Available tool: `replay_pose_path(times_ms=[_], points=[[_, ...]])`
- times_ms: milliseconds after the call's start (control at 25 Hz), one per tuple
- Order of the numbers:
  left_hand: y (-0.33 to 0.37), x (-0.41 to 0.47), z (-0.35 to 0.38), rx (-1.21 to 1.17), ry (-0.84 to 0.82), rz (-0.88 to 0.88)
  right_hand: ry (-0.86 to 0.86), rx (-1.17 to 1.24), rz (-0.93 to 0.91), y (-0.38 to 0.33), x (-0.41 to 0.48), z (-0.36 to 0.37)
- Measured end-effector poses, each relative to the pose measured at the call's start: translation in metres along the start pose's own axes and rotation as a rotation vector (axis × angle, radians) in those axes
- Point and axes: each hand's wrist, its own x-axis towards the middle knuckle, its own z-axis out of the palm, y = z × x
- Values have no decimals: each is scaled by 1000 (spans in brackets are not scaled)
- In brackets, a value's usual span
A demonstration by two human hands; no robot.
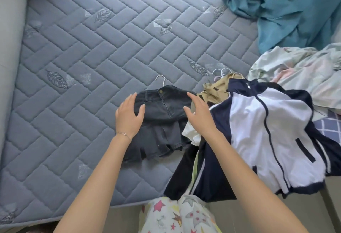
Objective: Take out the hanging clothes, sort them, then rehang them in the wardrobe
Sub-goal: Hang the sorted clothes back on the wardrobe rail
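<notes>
Black skirt (162,120) on mattress (73,66), both hands open above.

Grey quilted mattress (88,62), teal cloth (287,11) in a heap at its far right corner, pale floral sheet (295,70) beside it.

Soft, even daylight fills the scene, bright and without hard shadows. The quilted mattress (88,51) is lit evenly, and only faint shade gathers under the edges of the navy and white jacket (258,125). Its white panels look bright and slightly washed out. Wide-angle distortion bows the mattress edges at left and bottom. Detail is mildly soft throughout, most in the teal cloth (287,14) at upper right.
</notes>
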Motion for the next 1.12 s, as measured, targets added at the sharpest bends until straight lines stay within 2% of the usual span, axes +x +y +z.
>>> replay_pose_path(times_ms=[160,320,400,520,720,880,1120], points=[[-56,56,88,29,-30,-36,-24,-63,-43,60,84,69],[-111,110,166,159,-42,-72,-23,-245,-104,116,167,135],[-132,129,188,212,-6,-86,-40,-367,-100,135,200,156],[-152,138,207,335,100,-8,-26,-517,-100,157,227,175],[-153,142,205,341,127,-25,57,-645,-154,157,235,179],[-146,124,181,182,172,-37,20,-462,-134,139,224,162],[-108,59,91,-3,235,-3,-49,-212,-130,74,160,110]])
